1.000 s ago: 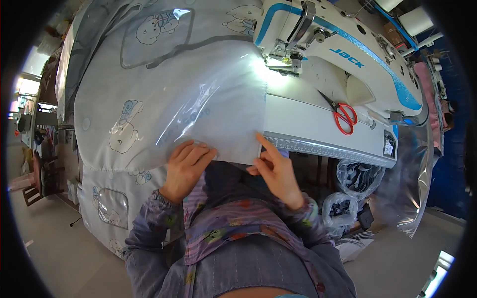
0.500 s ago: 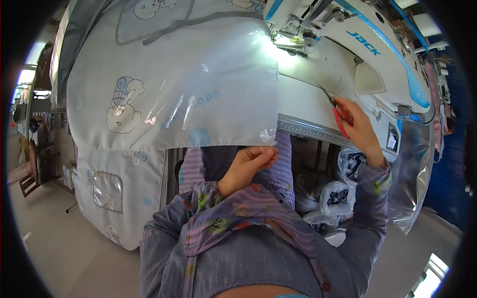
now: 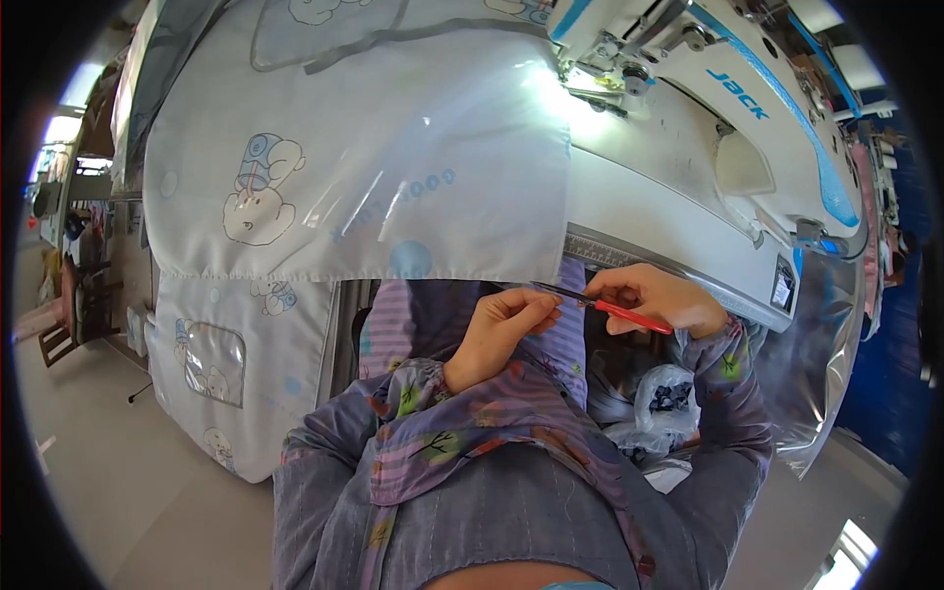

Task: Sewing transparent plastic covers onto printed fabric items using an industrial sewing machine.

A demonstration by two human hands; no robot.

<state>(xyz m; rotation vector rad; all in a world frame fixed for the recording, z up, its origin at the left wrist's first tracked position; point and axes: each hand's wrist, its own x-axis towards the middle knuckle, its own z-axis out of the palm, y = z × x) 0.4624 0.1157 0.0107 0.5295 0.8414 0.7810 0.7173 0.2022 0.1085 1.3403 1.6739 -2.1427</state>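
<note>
My right hand [image 3: 657, 298] holds red-handled scissors [image 3: 600, 303], blades pointing left toward my left hand [image 3: 501, 324]. My left hand has its fingers pinched together just below the near edge of a white fabric piece [image 3: 364, 167] with cartoon prints and a clear plastic overlay. The blade tips almost touch my left fingertips; what they pinch is too small to tell. The fabric lies flat on the sewing table and hangs over its near edge.
A white and blue sewing machine [image 3: 708, 108] stands at the upper right with its lamp lit at the needle. More printed fabric [image 3: 236, 383] drapes down the table's left side. Plastic bags [image 3: 659, 393] sit under the table by my knees.
My right hand took the scissors off the machine table and brought them down to the fabric's near edge. My left hand stayed pinched at that edge.
</note>
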